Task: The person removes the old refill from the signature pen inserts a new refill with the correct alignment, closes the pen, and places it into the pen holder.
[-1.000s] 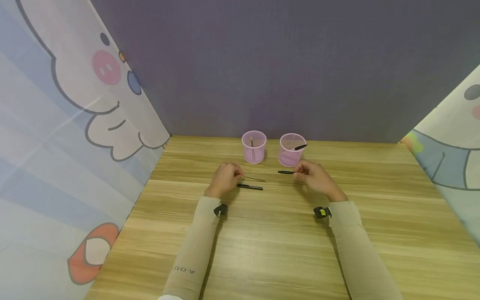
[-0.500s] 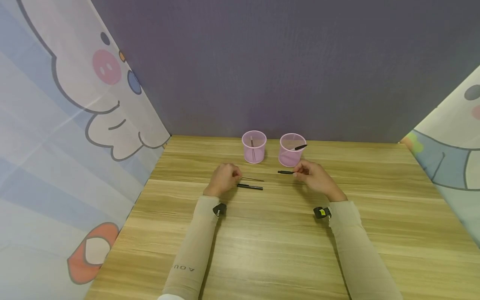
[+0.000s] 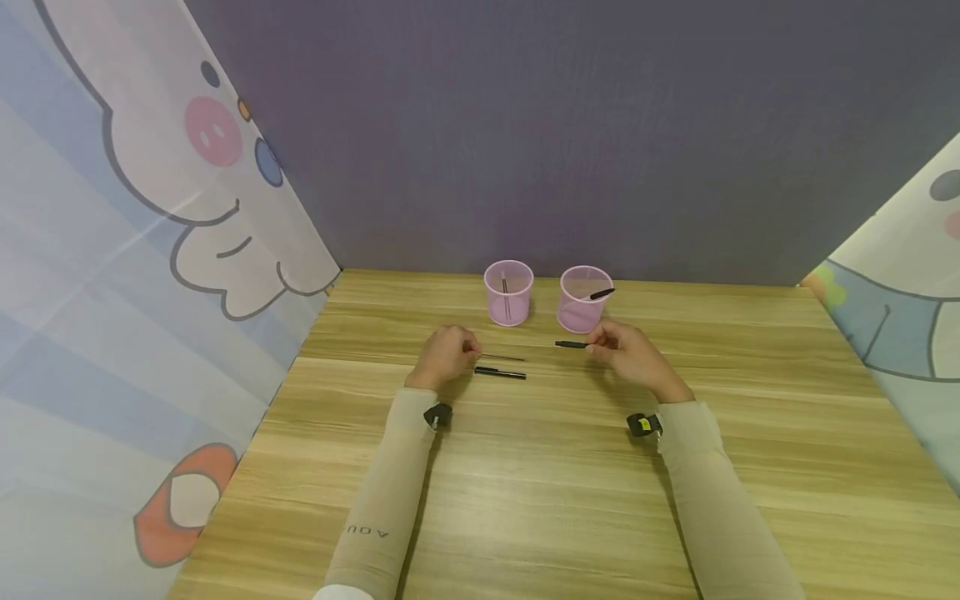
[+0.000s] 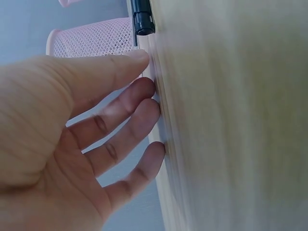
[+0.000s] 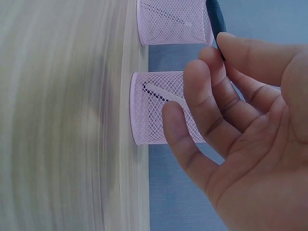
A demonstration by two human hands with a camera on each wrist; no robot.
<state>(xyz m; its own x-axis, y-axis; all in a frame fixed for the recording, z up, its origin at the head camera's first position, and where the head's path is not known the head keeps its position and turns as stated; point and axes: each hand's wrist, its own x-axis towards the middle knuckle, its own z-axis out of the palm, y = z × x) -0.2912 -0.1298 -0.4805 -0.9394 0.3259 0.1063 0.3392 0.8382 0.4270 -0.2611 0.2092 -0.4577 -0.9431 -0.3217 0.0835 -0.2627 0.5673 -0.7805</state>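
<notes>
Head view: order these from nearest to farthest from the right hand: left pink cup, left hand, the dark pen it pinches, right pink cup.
From the right hand:
1. Dark pen: between its fingertips.
2. Right pink cup: just beyond the fingertips.
3. Left pink cup: left of that cup.
4. Left hand: farthest left.

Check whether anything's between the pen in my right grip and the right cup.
Nothing visible stands between the pen in your right grip and the right cup just beyond it. Another pen leans in that cup, poking past its right rim.
</notes>
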